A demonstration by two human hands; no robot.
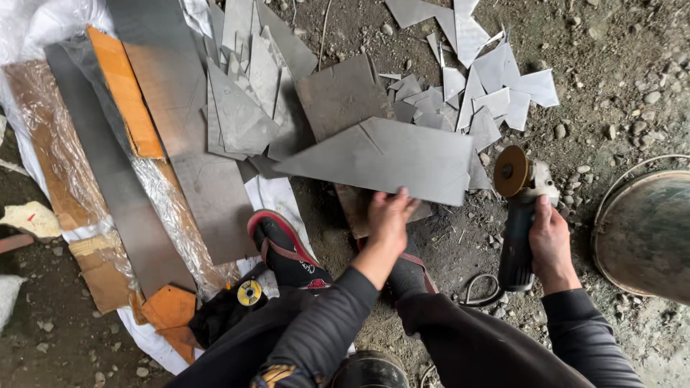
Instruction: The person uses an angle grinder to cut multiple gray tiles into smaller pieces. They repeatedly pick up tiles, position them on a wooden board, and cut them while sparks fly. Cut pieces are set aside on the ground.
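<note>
Dirt floor [618,86] | left hand [388,215] pinching metal sheet [388,154] edge | right hand [550,233] wrapped around angle grinder [519,223]

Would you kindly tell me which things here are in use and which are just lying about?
In use: metal sheet in left hand; angle grinder in right hand.

Lying about: spare disc, offcuts, long strip, drum.

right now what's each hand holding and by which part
Left hand grips the grey triangular metal sheet at its near edge; right hand holds the black angle grinder by its body.
</note>
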